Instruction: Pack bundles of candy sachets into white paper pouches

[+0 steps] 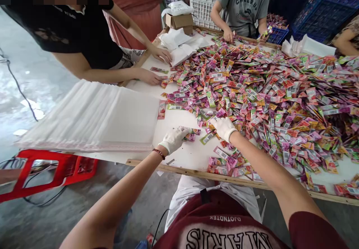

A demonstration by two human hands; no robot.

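Note:
My left hand (174, 139), in a white glove, is closed on a few small printed sachets (192, 134) just above the white tabletop (179, 118). To its right, my right hand (223, 128), gloved too, has its fingers curled down at the near left edge of a large heap of sachets (252, 95). A sachet seems pinched at its fingertips, though the glove partly hides it. A green-edged sachet (207, 138) lies just below that hand. One red sachet (162, 109) lies apart, beside a stack of white plastic bags (112, 114).
Two people work across the table, one person's hand (153, 77) touching sachets at the left. A cardboard box (179, 20) stands at the far corner. A wooden strip (196, 174) edges the near side. A red plastic stool (50, 170) is below left. Blue crates (311, 17) stand behind.

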